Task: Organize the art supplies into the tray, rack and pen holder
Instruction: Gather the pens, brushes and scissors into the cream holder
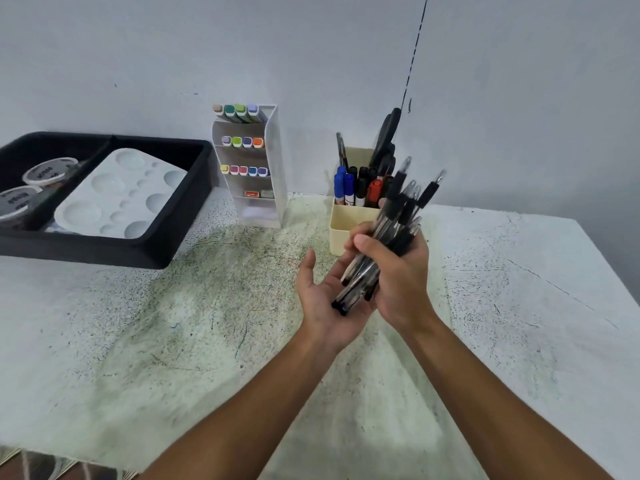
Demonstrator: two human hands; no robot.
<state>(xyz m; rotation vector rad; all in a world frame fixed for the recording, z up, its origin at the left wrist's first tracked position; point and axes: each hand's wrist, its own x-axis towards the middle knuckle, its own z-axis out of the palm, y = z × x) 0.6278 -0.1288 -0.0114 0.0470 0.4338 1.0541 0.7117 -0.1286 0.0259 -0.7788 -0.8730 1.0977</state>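
Table (138,341): white top, speckled and scratched; it carries everything below and lies under both hands.
Tray (180,216): black, well left of the fingers; two compartments.
Palette (121,195): white, lying flat in the tray's right compartment.
Jars (48,173): two round, grey-lidded, in the tray's left compartment.
Rack (273,161): white, upright against the wall, beyond and left of the fingers; four tiers visible.
Markers (244,142): rows of coloured caps in the top three rack tiers, ends facing out.
Holder (343,223): cream box just behind the right fingers; it holds blue, black and red markers, upright.
Scissors (386,140): black handles, rising from the holder's back.
Right hand (398,271): fingers and thumb curled round the pens at mid-length, just in front of the holder.
Left hand (329,299): palm up, fingers relaxed and slightly spread, under the lower ends of the bundle; ends touch the palm.
Pens (394,223): a bundle, clear barrels with black caps, tilted, upper ends fanned above the right fingers, blurred.
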